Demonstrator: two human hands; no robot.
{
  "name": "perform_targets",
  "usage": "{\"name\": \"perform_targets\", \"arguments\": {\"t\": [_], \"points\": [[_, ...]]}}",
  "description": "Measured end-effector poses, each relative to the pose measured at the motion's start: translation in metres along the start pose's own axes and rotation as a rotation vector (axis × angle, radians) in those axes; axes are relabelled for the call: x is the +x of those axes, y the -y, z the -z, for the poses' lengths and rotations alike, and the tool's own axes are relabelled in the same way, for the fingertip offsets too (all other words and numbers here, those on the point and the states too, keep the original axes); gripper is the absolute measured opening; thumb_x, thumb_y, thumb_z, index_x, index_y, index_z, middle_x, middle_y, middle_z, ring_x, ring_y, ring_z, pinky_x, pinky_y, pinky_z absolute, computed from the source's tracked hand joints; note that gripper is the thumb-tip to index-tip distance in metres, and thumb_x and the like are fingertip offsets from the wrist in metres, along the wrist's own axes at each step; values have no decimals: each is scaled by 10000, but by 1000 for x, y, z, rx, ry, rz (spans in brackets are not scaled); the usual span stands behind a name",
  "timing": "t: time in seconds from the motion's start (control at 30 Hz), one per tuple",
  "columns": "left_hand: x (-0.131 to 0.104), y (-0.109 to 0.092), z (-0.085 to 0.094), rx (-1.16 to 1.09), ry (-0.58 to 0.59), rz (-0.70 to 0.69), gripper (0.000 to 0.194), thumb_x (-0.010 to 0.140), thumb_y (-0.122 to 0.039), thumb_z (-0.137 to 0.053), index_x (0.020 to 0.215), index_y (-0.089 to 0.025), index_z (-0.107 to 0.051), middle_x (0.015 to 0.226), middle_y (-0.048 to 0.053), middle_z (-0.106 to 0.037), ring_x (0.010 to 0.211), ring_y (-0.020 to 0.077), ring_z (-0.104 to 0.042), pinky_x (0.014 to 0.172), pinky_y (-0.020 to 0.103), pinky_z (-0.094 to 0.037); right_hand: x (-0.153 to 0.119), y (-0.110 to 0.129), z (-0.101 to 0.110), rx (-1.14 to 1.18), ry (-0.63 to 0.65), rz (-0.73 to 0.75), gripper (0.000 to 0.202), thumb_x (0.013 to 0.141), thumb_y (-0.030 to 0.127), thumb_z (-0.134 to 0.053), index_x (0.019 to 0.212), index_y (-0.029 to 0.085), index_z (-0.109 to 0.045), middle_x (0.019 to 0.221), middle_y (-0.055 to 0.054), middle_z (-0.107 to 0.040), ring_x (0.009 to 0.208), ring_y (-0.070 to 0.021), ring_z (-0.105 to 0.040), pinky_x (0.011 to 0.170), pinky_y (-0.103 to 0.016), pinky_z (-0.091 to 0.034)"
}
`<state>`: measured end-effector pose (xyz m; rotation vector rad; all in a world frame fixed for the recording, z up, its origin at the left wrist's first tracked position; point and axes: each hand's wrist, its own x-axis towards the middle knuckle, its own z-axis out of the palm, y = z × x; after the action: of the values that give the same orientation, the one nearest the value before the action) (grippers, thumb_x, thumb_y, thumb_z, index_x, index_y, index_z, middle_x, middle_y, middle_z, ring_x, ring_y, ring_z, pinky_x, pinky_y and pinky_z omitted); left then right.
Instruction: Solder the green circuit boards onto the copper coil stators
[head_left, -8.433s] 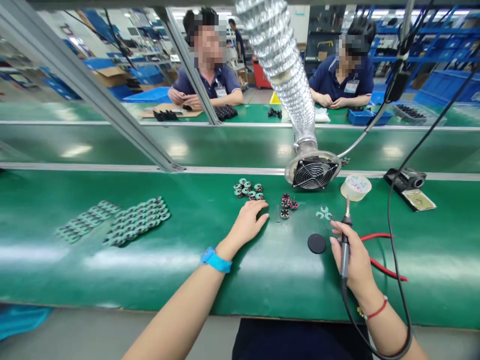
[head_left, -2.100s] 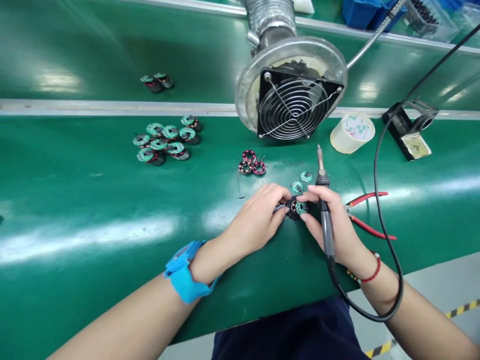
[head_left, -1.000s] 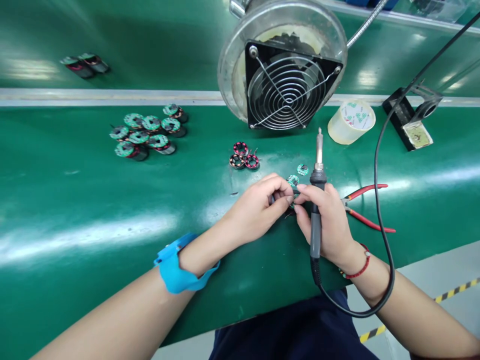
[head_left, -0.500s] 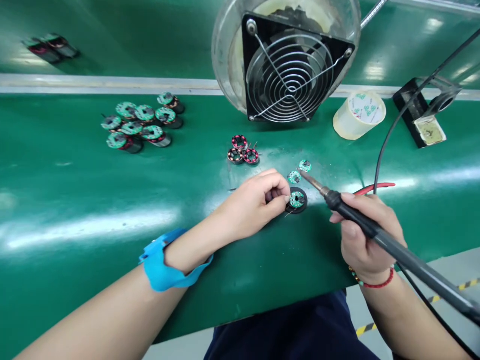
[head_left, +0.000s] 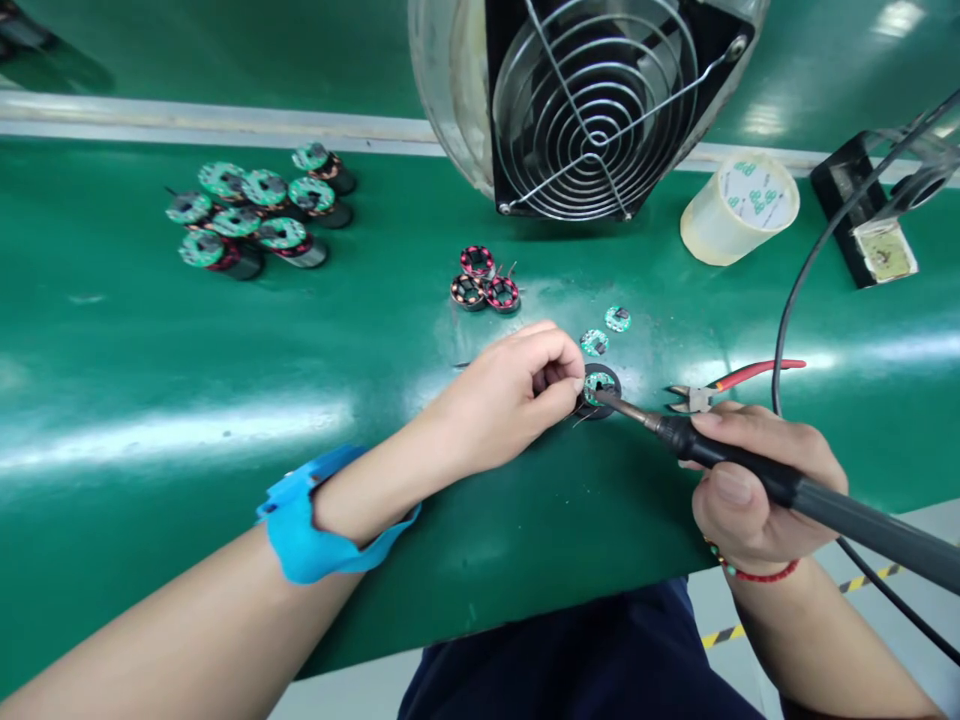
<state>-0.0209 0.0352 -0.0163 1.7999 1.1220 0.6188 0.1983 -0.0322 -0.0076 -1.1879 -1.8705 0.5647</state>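
Observation:
My right hand (head_left: 765, 485) grips a soldering iron (head_left: 757, 468) by its dark handle. Its tip meets a small round green circuit board (head_left: 597, 384), which sits in a black ring (head_left: 616, 384). At the left edge of that board, my left hand (head_left: 525, 395) is closed in a pinch; whatever is between thumb and forefinger is hidden. Thin wire ends stick out below the ring. Just behind it lie two loose round circuit boards (head_left: 595, 343). Red-handled cutting pliers (head_left: 720, 388) rest on the green bench, partly behind my right fingers.
Several copper-wound motor cores topped with green boards (head_left: 262, 190) stand at the back left. Three wound cores (head_left: 487, 280) lie mid-bench. A fan (head_left: 592, 120) overhangs the back. Right of it are a tape roll (head_left: 739, 208), an iron stand (head_left: 862, 215) and the iron's cable (head_left: 795, 280).
The soldering iron's tip has come down from near the loose boards to the board in the black ring. More of the pliers shows. My left hand keeps its pinch; the whole view has shifted slightly.

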Motion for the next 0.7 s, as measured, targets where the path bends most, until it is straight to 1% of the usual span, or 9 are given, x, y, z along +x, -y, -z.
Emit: {"name": "perform_targets", "arguments": {"t": [0.1, 0.33, 0.43, 0.53, 0.63, 0.7], "points": [[0, 0, 0, 6, -10, -11, 120, 801, -101, -510, 715, -172, -555, 719, -29, -520, 607, 85, -477, 571, 221, -388, 6, 4, 0, -14, -86, 68, 223, 930, 360, -583, 1139, 311, -645, 715, -13, -694, 502, -189, -599, 495, -391, -524], [1, 1, -1, 24, -19, -31, 124, 808, -88, -516, 720, -166, -554, 721, -33, -520, 612, 81, -475, 574, 213, -387, 10, 1, -6, 20, -159, 154, 214, 911, 330, -622, 1105, 258, -674, 738, 1, -712, 467, -152, -579, 466, -346, -520], [1, 1, -1, 32, -23, -38, 126, 809, -77, -521, 723, -163, -555, 721, -33, -521, 621, 80, -481, 581, 213, -389, 10, 1, -6, 7, -174, 170, 210, 917, 333, -617, 1103, 256, -677, 728, 2, -709, 458, -145, -572, 454, -339, -522], [0, 1, -1, 36, -26, -43, 133, 809, -71, -524, 717, -163, -552, 714, -35, -517, 621, 80, -482, 580, 213, -389, 10, 1, -3, -19, -156, 161, 217, 921, 347, -615, 1115, 268, -675, 713, 2, -700, 461, -154, -581, 461, -350, -541], [1, 1, -1, 32, -26, -46, 132, 814, -77, -528, 717, -163, -552, 712, -38, -516, 617, 78, -480, 575, 210, -385, 9, 1, -2, -26, -152, 159, 260, 916, 367, -627, 1149, 262, -671, 735, -9, -706, 521, -173, -634, 501, -363, -577], [1, 1, -1, 29, -26, -43, 127, 815, -79, -530, 721, -161, -552, 717, -37, -519, 613, 75, -478, 570, 209, -384, 9, 0, -5, -27, -191, 141, 311, 914, 351, -635, 1210, 257, -650, 813, -23, -729, 613, -192, -691, 541, -361, -600]]}}
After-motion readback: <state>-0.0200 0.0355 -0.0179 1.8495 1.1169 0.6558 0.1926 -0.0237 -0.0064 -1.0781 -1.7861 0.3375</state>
